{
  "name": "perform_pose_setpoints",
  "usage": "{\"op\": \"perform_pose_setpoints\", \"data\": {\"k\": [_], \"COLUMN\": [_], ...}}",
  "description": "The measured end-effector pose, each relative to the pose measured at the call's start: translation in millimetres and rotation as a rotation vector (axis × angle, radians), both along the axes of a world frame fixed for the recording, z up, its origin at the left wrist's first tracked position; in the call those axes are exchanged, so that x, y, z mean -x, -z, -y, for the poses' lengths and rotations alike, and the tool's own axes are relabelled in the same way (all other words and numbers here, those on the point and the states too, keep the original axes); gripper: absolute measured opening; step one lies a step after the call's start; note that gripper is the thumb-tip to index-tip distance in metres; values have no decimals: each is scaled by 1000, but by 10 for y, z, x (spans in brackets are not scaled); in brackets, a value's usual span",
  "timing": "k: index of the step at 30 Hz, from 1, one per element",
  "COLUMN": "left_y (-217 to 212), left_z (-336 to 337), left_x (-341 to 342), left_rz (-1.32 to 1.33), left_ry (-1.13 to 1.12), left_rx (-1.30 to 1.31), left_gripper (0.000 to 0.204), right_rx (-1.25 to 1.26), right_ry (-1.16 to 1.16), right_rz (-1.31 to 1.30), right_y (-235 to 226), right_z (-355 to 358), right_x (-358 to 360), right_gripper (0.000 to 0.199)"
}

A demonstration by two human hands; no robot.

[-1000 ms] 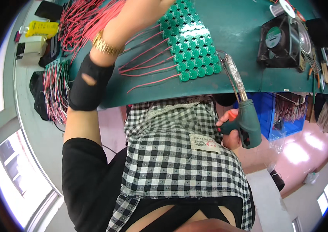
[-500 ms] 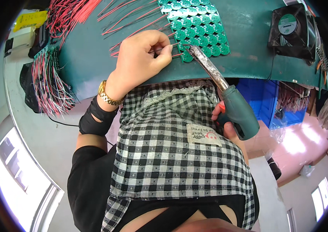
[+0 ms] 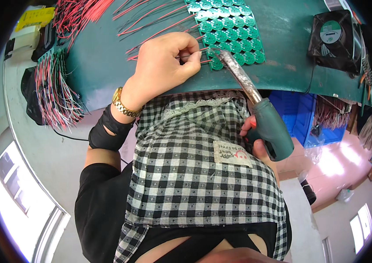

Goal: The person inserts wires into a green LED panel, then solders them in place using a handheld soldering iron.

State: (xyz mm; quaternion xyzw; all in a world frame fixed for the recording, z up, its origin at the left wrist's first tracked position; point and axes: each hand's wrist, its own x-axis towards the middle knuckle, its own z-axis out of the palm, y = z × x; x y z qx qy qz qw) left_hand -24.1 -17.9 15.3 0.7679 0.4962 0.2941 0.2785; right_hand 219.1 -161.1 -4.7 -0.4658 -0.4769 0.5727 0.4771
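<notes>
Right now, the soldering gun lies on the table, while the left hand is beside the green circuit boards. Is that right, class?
No: the soldering gun isn't lying on the table; the right hand holds it, as the head view shows. The left hand is beside the green circuit boards.

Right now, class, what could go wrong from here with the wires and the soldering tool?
The left hand seems to pinch a wire close to the tip of the soldering tool; if that is hot, a slip might burn that hand. The right hand holds the tool over tightly packed green boards, so it could mark a neighbouring one. Red wires pass under the left hand and might get tugged.
</notes>
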Motion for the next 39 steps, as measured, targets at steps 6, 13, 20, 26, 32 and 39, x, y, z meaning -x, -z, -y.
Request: {"op": "perform_pose_setpoints", "data": {"k": [6,13,20,26,32,39], "left_y": [-9,-25,-442,-236,-10,77], "left_z": [-14,-13,-582,-2040,-2332,-2292], "left_x": [22,12,138,-136,-262,-267], "left_rz": [-8,34,-201,-300,-548,-595], "left_ry": [-6,11,383,116,-52,-121], "left_rx": [29,35,-138,-377,-293,-451], "left_gripper": [7,7,8,19,14,17], "right_rx": [20,-17,-29,-40,-200,-135], "right_ry": [79,145,219,189,235,236], "right_rz": [-29,-19,25,24,85,42], "right_y": [-28,-3,72,-34,-37,-20], "right_z": [-16,-19,57,93,101,38], "right_x": [47,67,1,14,48,18], "right_gripper": [47,49,53,50,46,35]}}
